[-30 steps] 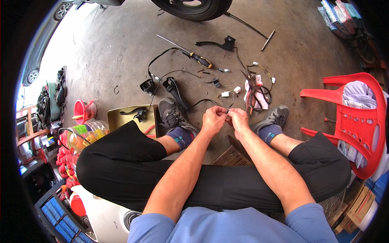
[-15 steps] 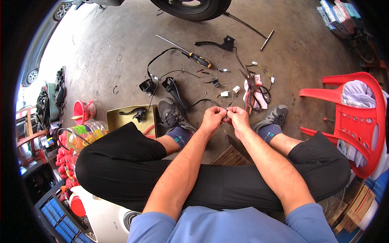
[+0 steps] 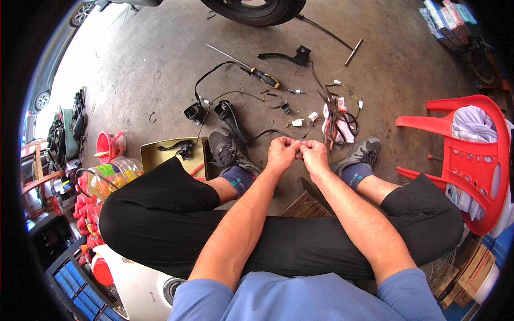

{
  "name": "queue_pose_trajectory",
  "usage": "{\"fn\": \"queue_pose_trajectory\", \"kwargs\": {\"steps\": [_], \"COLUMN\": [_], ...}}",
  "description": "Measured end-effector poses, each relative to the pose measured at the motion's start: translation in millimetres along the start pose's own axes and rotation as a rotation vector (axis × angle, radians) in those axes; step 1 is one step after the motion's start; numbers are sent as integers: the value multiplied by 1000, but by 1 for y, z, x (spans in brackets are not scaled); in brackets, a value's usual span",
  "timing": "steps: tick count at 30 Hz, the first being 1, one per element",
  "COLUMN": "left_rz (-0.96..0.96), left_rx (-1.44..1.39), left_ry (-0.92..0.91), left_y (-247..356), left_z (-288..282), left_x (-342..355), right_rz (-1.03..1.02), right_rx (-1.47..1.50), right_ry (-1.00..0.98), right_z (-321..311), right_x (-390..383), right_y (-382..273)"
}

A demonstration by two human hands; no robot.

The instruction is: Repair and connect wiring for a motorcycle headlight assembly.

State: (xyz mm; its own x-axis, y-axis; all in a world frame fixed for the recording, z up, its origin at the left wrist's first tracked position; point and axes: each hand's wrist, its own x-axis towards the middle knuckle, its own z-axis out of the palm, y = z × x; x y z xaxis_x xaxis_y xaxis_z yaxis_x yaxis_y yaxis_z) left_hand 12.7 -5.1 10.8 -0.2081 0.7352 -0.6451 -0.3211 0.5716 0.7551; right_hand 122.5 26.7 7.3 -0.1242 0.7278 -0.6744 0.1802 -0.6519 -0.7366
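My left hand (image 3: 282,155) and my right hand (image 3: 314,157) meet above the floor between my feet, fingers pinched on a thin wire end, mostly hidden by the fingertips. A black cable (image 3: 269,131) runs toward them from a black grip-shaped switch part (image 3: 232,119). Just beyond the hands lie small white connectors (image 3: 297,122) and a black clip (image 3: 285,108). Scissors (image 3: 333,109) and tangled wires rest on a pink cloth at right. A screwdriver (image 3: 264,77), a black lever (image 3: 284,56) and a black switch housing (image 3: 194,113) lie farther away.
A tire (image 3: 251,16) stands ahead, with a T-handle tool (image 3: 353,52) nearby. At left are an olive tray (image 3: 160,159), red bucket (image 3: 110,147), bottles and a white panel (image 3: 142,283). A red plastic chair (image 3: 468,147) is at right; a wooden board (image 3: 305,206) lies below my hands.
Both hands have risen very slightly and the fingertips have shifted, still pinched together. The objects on the floor look unchanged.
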Motion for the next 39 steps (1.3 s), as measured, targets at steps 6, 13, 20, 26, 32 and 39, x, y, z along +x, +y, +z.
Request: {"fn": "queue_pose_trajectory", "kwargs": {"steps": [6,13,20,26,32,39], "left_rz": [40,85,111,127,111,188], "left_rx": [263,476,553,507,418,54], "left_ry": [121,179,219,211,197,50], "left_y": [1,-4,4,3,-2,-16], "left_z": [1,2,6,5,6,8], "left_x": [0,2,-6,-4,2,6], "right_rz": [-182,-247,-206,-257,-295,-445], "right_rx": [-315,-428,-344,-350,-355,-409], "right_ry": [110,185,209,195,171,189], "right_z": [3,5,3,1,0,-8], "right_x": [5,2,4,6,7,7], "right_y": [10,11,15,19,20,6]}}
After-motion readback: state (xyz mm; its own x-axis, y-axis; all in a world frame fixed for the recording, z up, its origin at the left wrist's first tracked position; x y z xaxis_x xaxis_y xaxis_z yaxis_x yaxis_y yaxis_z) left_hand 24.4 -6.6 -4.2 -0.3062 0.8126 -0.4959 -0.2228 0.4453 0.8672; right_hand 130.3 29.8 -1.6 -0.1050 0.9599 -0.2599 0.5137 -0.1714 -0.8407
